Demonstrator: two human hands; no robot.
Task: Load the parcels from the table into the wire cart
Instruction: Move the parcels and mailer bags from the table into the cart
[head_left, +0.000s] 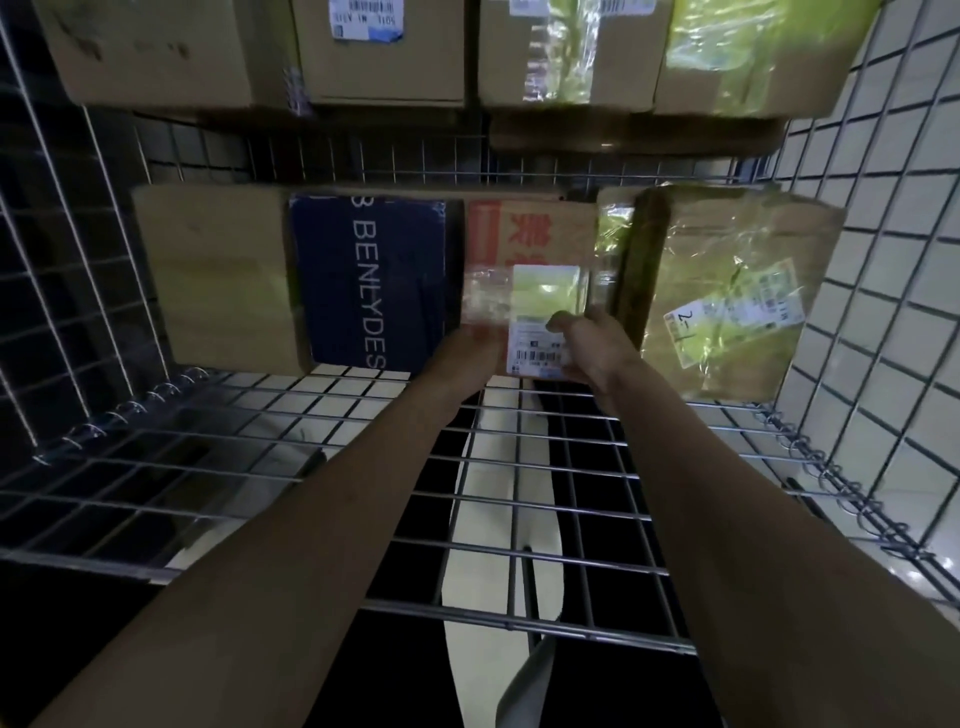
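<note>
Two hands are holding one small parcel (524, 306) between them: the right hand (587, 343) is curling its fingers (561, 323) over the near right edge, the thumb lying on the white shipping label (543, 322), while the left hand (462, 358) is gripping the left side, its fingers mostly hidden beneath the box. The parcel is sitting at the back of the wire cart's shelf (363, 426), wedged between the dark blue box (369, 280) on its left and the tape-wrapped brown parcel (727, 291) on its right.

To seat it well, I judge the hands should be pushing it squarely back until it is meeting the rear mesh, keeping it flush with its neighbours, then sliding the fingers out sideways so nothing is dragging forward.

It is looking like a brown cardboard carton with red printing on top, glossy clear tape across the middle and a barcode at the label's near end. More cartons are standing on the upper shelf (363, 161).
</note>
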